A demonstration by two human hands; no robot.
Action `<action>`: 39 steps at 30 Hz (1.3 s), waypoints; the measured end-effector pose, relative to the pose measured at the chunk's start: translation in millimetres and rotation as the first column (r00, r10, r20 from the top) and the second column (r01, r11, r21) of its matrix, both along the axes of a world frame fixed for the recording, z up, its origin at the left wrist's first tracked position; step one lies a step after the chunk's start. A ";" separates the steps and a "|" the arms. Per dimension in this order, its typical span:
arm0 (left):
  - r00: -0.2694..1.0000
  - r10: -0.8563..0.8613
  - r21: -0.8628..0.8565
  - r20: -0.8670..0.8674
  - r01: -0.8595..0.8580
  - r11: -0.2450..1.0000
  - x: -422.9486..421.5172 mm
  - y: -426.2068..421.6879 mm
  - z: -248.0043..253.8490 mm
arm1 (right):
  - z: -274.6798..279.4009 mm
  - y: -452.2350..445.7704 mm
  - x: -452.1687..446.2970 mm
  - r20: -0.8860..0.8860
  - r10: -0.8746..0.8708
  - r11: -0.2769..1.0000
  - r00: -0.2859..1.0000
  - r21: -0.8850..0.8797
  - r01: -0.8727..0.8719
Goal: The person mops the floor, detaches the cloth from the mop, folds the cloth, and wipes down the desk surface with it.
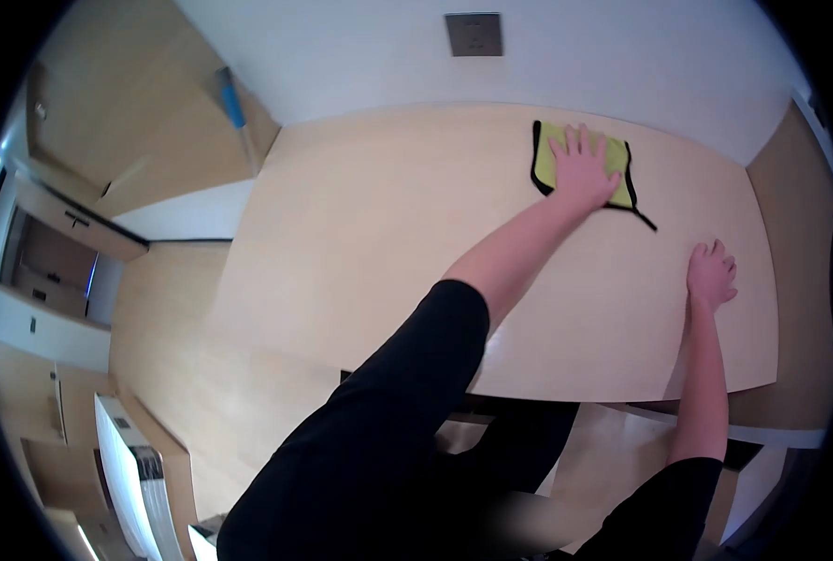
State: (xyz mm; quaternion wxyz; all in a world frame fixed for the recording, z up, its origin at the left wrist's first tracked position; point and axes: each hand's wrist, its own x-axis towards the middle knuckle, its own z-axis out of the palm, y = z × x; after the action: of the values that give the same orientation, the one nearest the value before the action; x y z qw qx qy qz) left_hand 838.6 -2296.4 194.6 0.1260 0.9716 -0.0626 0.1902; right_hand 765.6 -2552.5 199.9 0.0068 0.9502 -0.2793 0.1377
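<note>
My left hand lies flat with its fingers spread on a yellow-green cloth with black edging. The palm presses the cloth against the light wood tabletop, and a short black loop sticks out from the cloth's lower right corner. Farther right and nearer to me, my right hand rests on the same tabletop. Its fingers are apart and slightly bent, and no object shows in it.
A white wall with a dark socket plate rises behind the table. A wooden side panel bounds the right end. On the left are a wooden door, a blue-handled tool and a white boxy thing on the floor.
</note>
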 end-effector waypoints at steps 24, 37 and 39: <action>0.968 0.062 0.044 -0.245 -0.052 0.998 -372.5 160.7 43.4 | 15.7 -8.4 21.6 -0.053 0.020 0.999 0.998 -0.032 -0.022; 0.960 0.208 0.118 -0.189 -0.188 0.975 -93.4 207.6 12.4 | 8.5 -7.5 10.5 -0.031 -0.001 1.000 1.000 0.004 0.001; 0.956 0.233 0.105 -0.181 -0.216 0.971 -51.7 213.1 11.8 | 6.8 -7.8 12.3 -0.010 -0.014 1.000 1.000 -0.002 0.014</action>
State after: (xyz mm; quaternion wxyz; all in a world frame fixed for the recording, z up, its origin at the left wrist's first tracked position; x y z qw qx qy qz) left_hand 787.0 -2083.4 206.5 0.0682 0.9906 0.0528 0.1058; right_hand 778.0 -2560.3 206.7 0.0100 0.9489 -0.2858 0.1331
